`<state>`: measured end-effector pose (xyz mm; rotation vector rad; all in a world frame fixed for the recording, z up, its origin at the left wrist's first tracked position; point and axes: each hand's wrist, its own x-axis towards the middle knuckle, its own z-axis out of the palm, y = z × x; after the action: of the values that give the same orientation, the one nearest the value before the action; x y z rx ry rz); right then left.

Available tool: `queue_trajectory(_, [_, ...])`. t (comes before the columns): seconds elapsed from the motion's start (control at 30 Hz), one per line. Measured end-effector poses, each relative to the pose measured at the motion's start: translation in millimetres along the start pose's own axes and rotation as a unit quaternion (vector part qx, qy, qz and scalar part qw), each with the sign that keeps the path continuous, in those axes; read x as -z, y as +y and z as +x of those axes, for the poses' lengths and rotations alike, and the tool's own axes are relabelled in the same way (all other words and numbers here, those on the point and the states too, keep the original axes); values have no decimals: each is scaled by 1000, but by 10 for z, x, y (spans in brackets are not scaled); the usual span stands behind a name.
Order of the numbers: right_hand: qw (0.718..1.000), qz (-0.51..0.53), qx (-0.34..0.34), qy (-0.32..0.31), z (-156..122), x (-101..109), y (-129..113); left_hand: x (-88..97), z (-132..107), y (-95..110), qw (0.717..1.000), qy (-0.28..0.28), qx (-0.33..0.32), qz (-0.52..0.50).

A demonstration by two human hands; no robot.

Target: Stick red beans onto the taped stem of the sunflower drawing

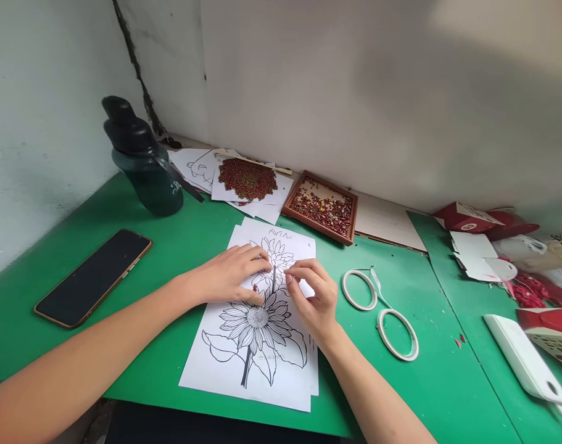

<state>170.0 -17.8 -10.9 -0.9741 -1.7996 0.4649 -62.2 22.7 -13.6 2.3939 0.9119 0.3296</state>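
A white sheet printed with sunflowers (202, 364) lies over another sheet on the green table. My left hand (232, 271) rests on the upper part of the paper, thumb and fingers apart. A small dark red bean-like bit (255, 287) shows between its thumb and fingers. Just right of those fingertips, my right hand (315, 293) is over the drawing with thumb and index finger pinched together. Whatever is in this pinch is too small to make out. The large lower flower's centre (257, 317) is below the left thumb.
A wooden tray of mixed beans (355, 216) stands behind the papers, beside a bean-covered picture (248, 179). At left are a dark bottle (146, 166) and a phone (93, 277). Two tape rolls (344, 287) lie at right, with a white device (524, 357) farther over.
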Motion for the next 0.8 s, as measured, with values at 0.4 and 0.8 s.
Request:
queue_trajectory(0.4, [999, -29, -20, 14, 26, 75, 145, 48, -15, 44, 1000, -10, 4, 3])
queue_trajectory(0.8, [930, -295, -210, -61, 1019, 646, 948, 6, -9, 26, 1000, 5, -5, 5])
